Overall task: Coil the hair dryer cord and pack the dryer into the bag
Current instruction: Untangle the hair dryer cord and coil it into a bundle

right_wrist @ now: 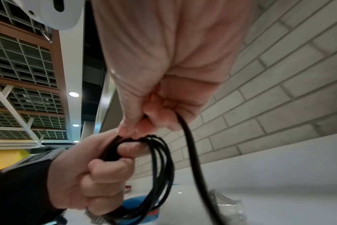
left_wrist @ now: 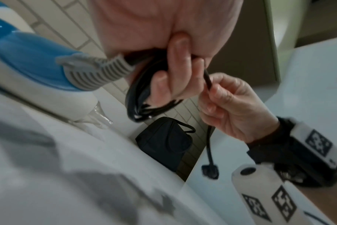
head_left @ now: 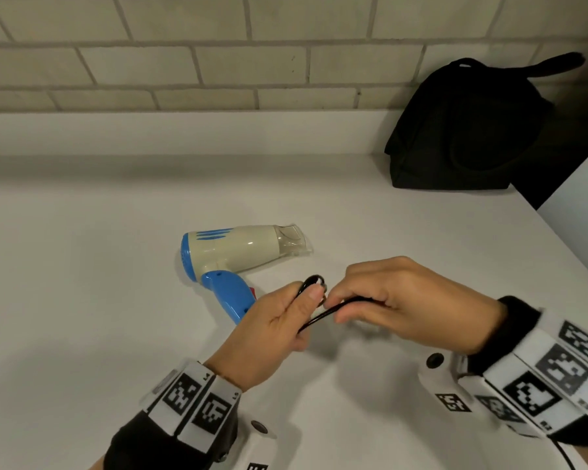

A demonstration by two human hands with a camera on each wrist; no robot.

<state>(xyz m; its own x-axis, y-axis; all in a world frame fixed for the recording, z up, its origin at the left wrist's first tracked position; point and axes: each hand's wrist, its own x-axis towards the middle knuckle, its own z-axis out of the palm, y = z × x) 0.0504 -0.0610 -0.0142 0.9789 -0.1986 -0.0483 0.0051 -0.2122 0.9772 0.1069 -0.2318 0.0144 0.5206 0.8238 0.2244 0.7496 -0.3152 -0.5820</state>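
On the white worktop [head_left: 82, 300] lies the hair dryer [head_left: 238, 252] on its side, nozzle pointing right. Just in front, the left hand [head_left: 279, 327] has fingers curled round several black loops of cord [right_wrist: 162, 167], while the right hand [head_left: 408, 303] pinches the loose strand, plug [left_wrist: 210, 169] dangling below. The black bag [head_left: 465, 130] sits well apart, against the brick wall [head_left: 184, 62].

A pale grey brick wall with lighter mortar lines [head_left: 218, 62] is running along the back of a smooth white countertop [head_left: 82, 300], and a low white ledge [head_left: 184, 132] is sitting between them. In the right wrist view, a gridded ceiling with brown framing [right_wrist: 25, 60] is showing overhead, round recessed lights [right_wrist: 73, 94] are glowing, and a yellow block [right_wrist: 6, 158] is peeking in at the left edge.
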